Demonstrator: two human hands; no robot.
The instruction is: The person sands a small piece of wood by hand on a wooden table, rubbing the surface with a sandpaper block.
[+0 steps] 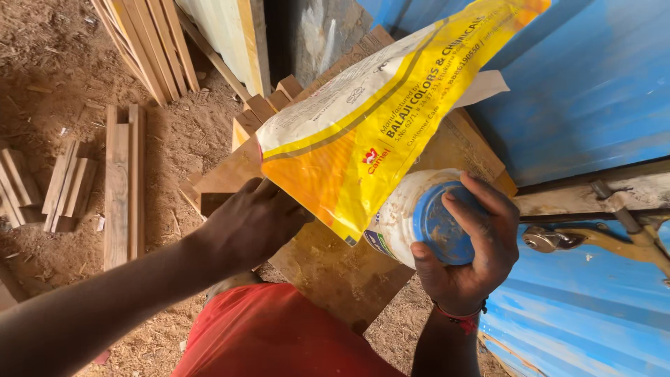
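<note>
I look down on a sawdust-strewn floor [63, 63] with a blue metal wall [593, 84] running off toward two o'clock. Against it, a plywood board [335, 272] slopes across the middle of my view, and I judge it simply leans there as stored stock. Loose timber offcuts [124, 181] lie at nine o'clock, with a stack of planks [150, 42] propped at eleven o'clock.

The biggest thing in hand is the yellow and white bag [363, 132], tilted steeply so its upper end rises toward one o'clock and its lower corner dips to the centre. My left hand [251, 223] grips the bag at its lower left edge, at about eight o'clock of it, fingers closed on the plastic; that hold seems to steady the low corner over the jar's side. The bag looks glossy, creased, fairly full, with a broad yellow band over a white printed panel.

Just below the bag's corner, at four o'clock from centre, sits the white plastic jar [401, 216], lying nearly sideways with its blue lid [441, 223] facing me. My right hand [467, 258] cups that lid end, fingers wrapped tight around it. The jar is dusty and smeared, and the lid is scuffed. A red cord circles my right wrist.
</note>
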